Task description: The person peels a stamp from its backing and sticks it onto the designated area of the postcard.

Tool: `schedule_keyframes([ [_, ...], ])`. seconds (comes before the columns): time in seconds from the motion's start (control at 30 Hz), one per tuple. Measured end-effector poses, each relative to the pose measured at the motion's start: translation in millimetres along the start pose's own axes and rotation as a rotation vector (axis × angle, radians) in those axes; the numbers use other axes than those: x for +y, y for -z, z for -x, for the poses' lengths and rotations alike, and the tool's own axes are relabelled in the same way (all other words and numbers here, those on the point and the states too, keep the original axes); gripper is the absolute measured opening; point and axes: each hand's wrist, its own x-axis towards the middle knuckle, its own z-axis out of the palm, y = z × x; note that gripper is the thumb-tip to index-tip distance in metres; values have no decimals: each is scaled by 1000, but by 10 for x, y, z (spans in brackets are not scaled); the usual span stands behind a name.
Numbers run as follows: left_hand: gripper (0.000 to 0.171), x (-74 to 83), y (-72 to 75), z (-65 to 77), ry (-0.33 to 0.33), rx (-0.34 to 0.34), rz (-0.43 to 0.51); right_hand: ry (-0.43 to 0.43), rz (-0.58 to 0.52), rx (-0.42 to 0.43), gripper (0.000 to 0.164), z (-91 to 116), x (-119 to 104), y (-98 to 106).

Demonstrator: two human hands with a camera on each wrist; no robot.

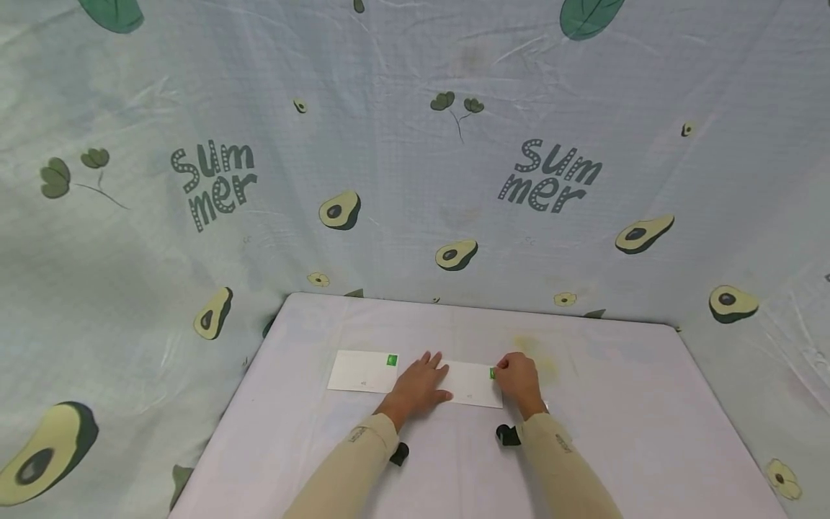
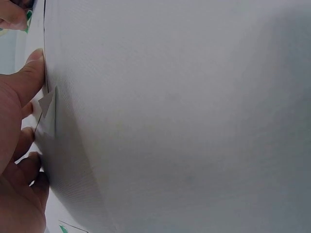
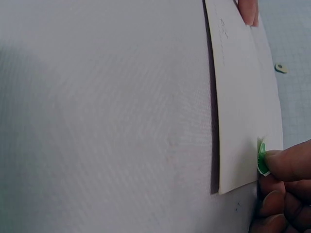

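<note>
A white envelope (image 1: pixel 468 389) lies flat in the middle of the table. My left hand (image 1: pixel 417 386) rests on its left end, fingers spread and thumb out along the lower edge. At its upper right corner is a small green stamp (image 1: pixel 492 373), partly covered by my right hand (image 1: pixel 520 376). In the right wrist view, thumb and curled forefinger pinch the stamp (image 3: pixel 263 160), which bends up from the paper with a white edge showing. To the left lies a second white envelope (image 1: pixel 359 373), with its own green stamp (image 1: pixel 392 360) in the upper right corner.
The table (image 1: pixel 603 461) has a pale cloth cover. A hanging (image 1: pixel 402 158) printed with avocados and lettering stands behind and at both sides. Dark wrist devices (image 1: pixel 400 454) show beside the beige sleeves (image 1: pixel 353 461).
</note>
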Motion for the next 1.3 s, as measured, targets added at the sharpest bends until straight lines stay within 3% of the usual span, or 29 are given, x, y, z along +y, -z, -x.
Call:
schedule_keyframes([
  [0.63, 65, -32, -21, -14, 20, -16, -6, -66, -30, -14, 10, -41, -44, -20],
  [1.1, 66, -15, -25, -23, 11, -26, -7, -149, 59, -54, 31, -116, -56, 9],
  [1.3, 66, 2, -10, -25, 20, -18, -2, -112, 36, -47, 20, -103, -42, 69],
])
